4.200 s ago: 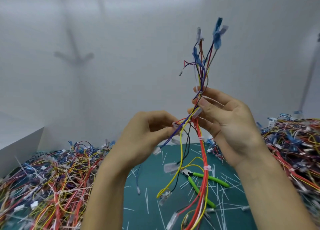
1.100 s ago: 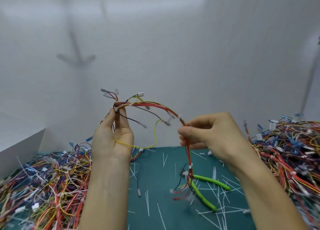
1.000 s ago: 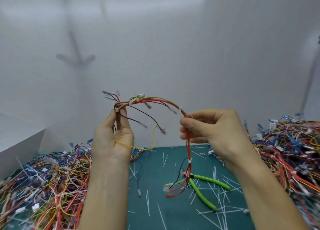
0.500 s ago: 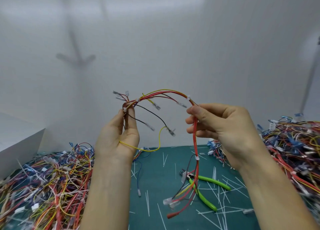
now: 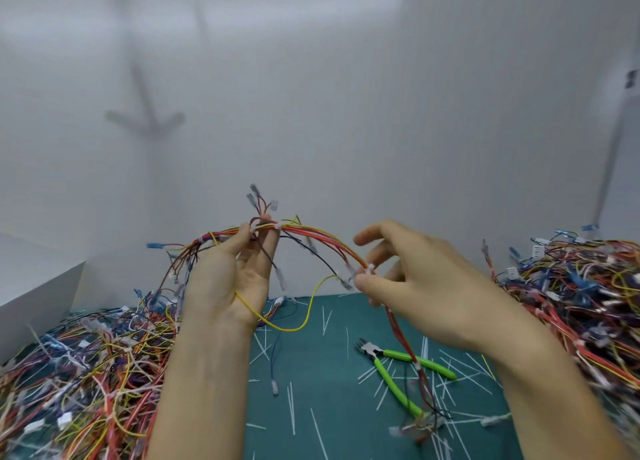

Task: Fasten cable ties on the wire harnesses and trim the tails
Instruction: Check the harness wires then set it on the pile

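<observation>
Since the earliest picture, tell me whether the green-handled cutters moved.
No. The green-handled cutters lie at the same spot and angle on the teal cutting mat, judged against its far edge.

Dark teal flat mat across the lower middle, reaching back to the foot of the wall. Plain white matte wall behind, filling the whole upper part. On that wall, upper left, a soft grey arrow-shaped shadow, pointing down. Far right, a pale grey slanted strip leaning up the wall, with a small dark mark above it at the edge, too blurred to tell more. At the left edge, a white box-like block with a sharp near corner, close to the wall.
</observation>
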Available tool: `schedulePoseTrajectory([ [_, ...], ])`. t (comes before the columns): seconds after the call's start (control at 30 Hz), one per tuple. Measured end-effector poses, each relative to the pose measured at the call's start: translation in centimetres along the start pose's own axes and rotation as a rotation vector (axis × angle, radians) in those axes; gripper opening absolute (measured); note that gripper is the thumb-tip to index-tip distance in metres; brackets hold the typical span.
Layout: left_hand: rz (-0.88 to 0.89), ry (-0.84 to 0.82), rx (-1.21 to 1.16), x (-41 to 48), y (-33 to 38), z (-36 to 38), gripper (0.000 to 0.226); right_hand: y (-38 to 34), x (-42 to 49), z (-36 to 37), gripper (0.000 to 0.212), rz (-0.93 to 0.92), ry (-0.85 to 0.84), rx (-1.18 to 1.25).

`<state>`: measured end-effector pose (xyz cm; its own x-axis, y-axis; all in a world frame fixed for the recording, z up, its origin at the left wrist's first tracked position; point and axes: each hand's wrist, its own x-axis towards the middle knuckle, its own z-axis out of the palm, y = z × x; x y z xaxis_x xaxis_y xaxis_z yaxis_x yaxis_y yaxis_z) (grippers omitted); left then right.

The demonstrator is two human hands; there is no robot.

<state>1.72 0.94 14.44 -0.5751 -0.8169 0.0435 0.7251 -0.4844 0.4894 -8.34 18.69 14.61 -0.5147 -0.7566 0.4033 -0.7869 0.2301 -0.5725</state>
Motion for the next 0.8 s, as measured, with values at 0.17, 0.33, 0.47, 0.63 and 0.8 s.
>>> schedulePoseTrajectory([
  [0.17, -0.001, -0.064, 0.149, -0.9, -1.0, 0.6, 0.013, -1.4, -0.8, -0.9, 0.017, -0.013, 0.175, -0.087],
  [0.33, -0.051, -0.105, 0.105, -1.0, -2.5, 1.1, 0.021, -2.3, -1.9, -2.0, 0.019, -0.003, 0.302, -0.202],
  [0.47, -0.029, -0.154, 0.125, -0.8, -4.0, 1.0, 0.021, -2.6, -2.2, -1.9, 0.023, 0.086, 0.164, -0.360],
  [0.63, -0.049, -0.172, 0.149, -1.0, -6.7, 1.1, 0.030, -1.8, -2.8, -2.6, 0.024, 0.242, 0.032, -0.662],
  [0.8, -0.157, -0.191, 0.070, -1.9, -9.8, 1.6, 0.040, -1.1, -3.1, -3.8, 0.031, 0.330, 0.062, -0.773],
])
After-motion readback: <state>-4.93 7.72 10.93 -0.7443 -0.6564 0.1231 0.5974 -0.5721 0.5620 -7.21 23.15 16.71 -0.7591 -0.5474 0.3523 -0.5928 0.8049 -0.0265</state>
